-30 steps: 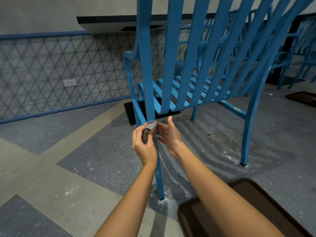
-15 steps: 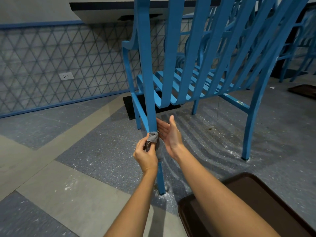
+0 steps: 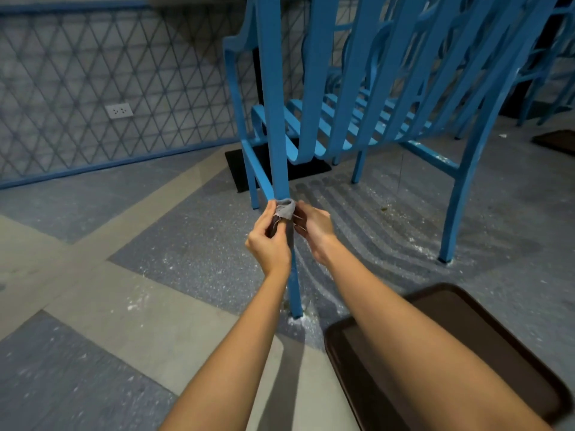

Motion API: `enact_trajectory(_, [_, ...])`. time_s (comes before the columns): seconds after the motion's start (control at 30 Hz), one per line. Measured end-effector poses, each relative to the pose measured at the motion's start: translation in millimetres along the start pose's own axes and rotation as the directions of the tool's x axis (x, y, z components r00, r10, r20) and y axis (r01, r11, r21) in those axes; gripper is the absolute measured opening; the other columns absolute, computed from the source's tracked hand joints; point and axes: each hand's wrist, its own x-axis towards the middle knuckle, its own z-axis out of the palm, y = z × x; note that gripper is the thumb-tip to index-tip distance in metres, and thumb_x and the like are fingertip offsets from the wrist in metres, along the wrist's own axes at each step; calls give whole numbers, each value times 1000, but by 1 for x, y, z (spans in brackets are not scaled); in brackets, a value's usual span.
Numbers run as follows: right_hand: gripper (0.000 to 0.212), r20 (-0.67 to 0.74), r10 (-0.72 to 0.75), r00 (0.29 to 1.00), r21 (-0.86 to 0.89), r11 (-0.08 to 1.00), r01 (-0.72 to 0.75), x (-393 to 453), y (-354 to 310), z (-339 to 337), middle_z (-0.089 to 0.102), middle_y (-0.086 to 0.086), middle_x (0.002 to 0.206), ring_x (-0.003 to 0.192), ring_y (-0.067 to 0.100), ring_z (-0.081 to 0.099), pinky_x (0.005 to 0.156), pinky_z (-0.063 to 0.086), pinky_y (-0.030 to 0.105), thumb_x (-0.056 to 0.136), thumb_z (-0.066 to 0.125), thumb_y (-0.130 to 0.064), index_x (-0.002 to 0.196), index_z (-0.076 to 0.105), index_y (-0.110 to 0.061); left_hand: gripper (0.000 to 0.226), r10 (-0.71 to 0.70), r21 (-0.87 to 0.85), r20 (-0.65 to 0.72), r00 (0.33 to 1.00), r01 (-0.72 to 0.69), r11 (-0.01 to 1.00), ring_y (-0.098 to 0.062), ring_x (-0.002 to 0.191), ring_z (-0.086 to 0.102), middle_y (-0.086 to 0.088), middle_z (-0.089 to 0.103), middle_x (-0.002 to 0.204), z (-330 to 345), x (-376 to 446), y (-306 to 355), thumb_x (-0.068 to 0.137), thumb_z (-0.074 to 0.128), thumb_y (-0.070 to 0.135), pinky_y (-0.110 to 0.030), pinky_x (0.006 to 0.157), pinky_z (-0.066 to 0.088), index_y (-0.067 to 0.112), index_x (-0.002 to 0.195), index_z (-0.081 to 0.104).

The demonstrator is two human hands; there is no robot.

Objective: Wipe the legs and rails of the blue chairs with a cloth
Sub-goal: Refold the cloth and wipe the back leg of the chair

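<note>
A person's left hand (image 3: 270,244) pinches a small grey cloth (image 3: 284,209) of frayed, nubbly weave around the flat painted-metal rear leg (image 3: 275,126) of a blue chair (image 3: 357,98); the right hand (image 3: 312,230) meets it from the other side, fingers curled loosely against the cloth, though whether they grip it cannot be told; both forearms reach forward, wrists level. Below the hands the leg runs down to a speckled grey floor (image 3: 186,250) dusted with white flecks; a dark brown tray (image 3: 460,309) with rounded corners lies under the right forearm; left of the hands the floor lies bare up to a diamond-patterned wall (image 3: 93,88).
</note>
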Motion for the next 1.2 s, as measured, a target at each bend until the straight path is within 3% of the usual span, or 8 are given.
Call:
enact_trajectory(0.13, [26, -7, 33, 999, 71, 997, -33, -3, 7, -2, 67, 25, 114, 108, 33, 65, 89, 52, 34, 93, 55, -12, 107, 66, 7, 41, -100, 58, 12, 995, 99, 993, -8, 105, 64, -4, 69, 117, -6, -10, -20, 82, 70, 1, -19, 92, 52, 12, 120, 65])
enact_trajectory(0.33, [26, 0, 29, 1000, 22, 999, -29, -7, 19, -13, 68, 14, 108, 95, 21, 66, 69, 49, 16, 95, 50, -11, 111, 65, 4, 42, -158, 92, -6, 987, 158, 983, -14, 108, 64, -9, 67, 120, -3, -18, -33, 81, 71, -1, -24, 93, 52, 7, 121, 64])
enact_trajectory(0.43, [27, -11, 23, 1000, 12, 1000, -22, -5, 20, -14, 69, 15, 109, 99, 22, 65, 77, 50, 20, 95, 49, -11, 112, 65, 4, 42, -174, 150, 37, 984, 166, 975, -17, 105, 66, -10, 68, 118, -6, -16, -37, 82, 70, -1, -31, 94, 54, 8, 122, 63])
enact_trajectory(0.63, [28, -18, 3, 1000, -16, 1000, -3, -7, 25, -13, 68, 11, 113, 104, 20, 64, 95, 46, 30, 97, 47, -13, 113, 66, -1, 40, -263, 255, 75, 962, 236, 938, -13, 102, 64, -9, 68, 119, -18, -27, -46, 83, 69, 1, -21, 91, 51, 7, 122, 63])
enact_trajectory(0.77, [25, -2, 3, 1000, -12, 1000, -3, -6, 26, -14, 70, 3, 101, 91, 13, 66, 90, 46, 24, 97, 47, -14, 107, 69, -7, 37, -224, 187, 48, 973, 212, 959, -16, 109, 64, -8, 67, 121, -18, -28, -36, 84, 68, 0, -34, 99, 51, 8, 120, 65])
enact_trajectory(0.93, [19, 23, -6, 1000, 0, 1000, 6, -2, 26, -16, 73, 3, 94, 92, 13, 69, 78, 49, 20, 94, 53, -17, 89, 71, -14, 38, -89, 114, -32, 996, 92, 989, -18, 101, 68, -7, 71, 114, -8, -12, -13, 84, 69, 2, -35, 88, 57, 14, 119, 66])
enact_trajectory(1.1, [19, -30, -22, 999, -7, 1000, 22, 4, 30, -16, 73, 2, 90, 94, 18, 69, 94, 48, 30, 93, 54, -17, 85, 71, -14, 41, -23, 192, -8, 1000, 24, 981, -6, 91, 66, -7, 69, 116, 0, -3, -6, 84, 68, 2, -4, 76, 51, 13, 123, 62])
enact_trajectory(1.2, [24, -72, -10, 997, 4, 1000, 10, 8, 34, -17, 72, 9, 101, 96, 19, 68, 90, 49, 29, 92, 57, -19, 105, 67, -1, 43, -22, 204, -12, 1000, 24, 979, -4, 82, 65, -7, 72, 110, 2, -5, -10, 83, 70, 4, 0, 70, 48, 12, 124, 62])
